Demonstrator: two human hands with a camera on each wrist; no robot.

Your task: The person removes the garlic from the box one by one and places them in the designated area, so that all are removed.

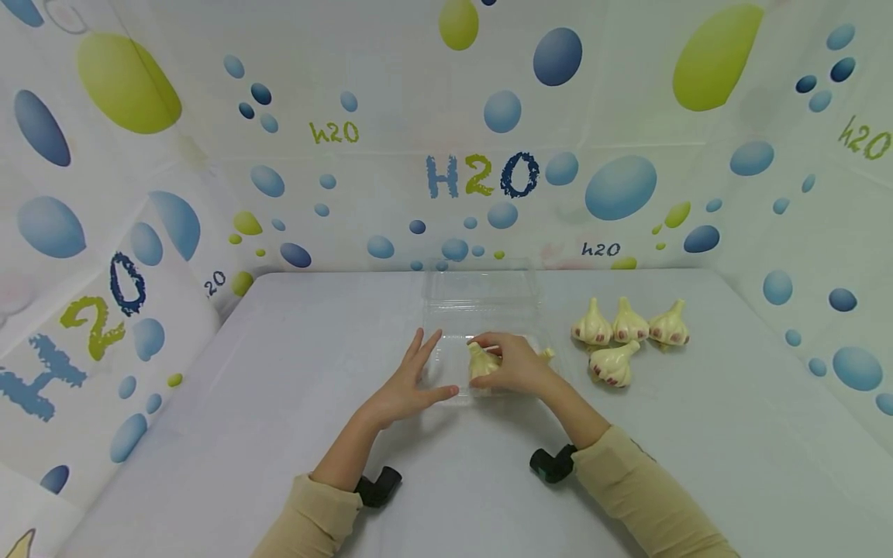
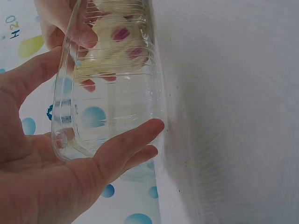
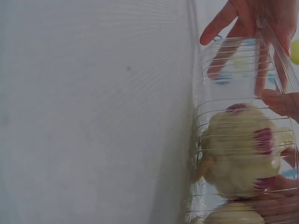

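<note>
A clear plastic clamshell box (image 1: 446,355) sits on the table with its lid (image 1: 481,291) folded back. My right hand (image 1: 518,366) reaches into the box and grips a garlic bulb (image 1: 480,364) between thumb and fingers. Behind that hand a second garlic bulb (image 1: 548,355) peeks out at the box's right side; its lower part shows through the ribbed wall in the right wrist view (image 3: 233,217). At the box's left end, my left hand (image 1: 403,394) has its fingers spread along the wall and its thumb at the front edge.
Several more garlic bulbs (image 1: 614,364) lie grouped on the table to the right of the box. A white cloth covers the table (image 1: 314,325), and a sheet printed with bubbles (image 1: 391,155) hangs behind and at the sides.
</note>
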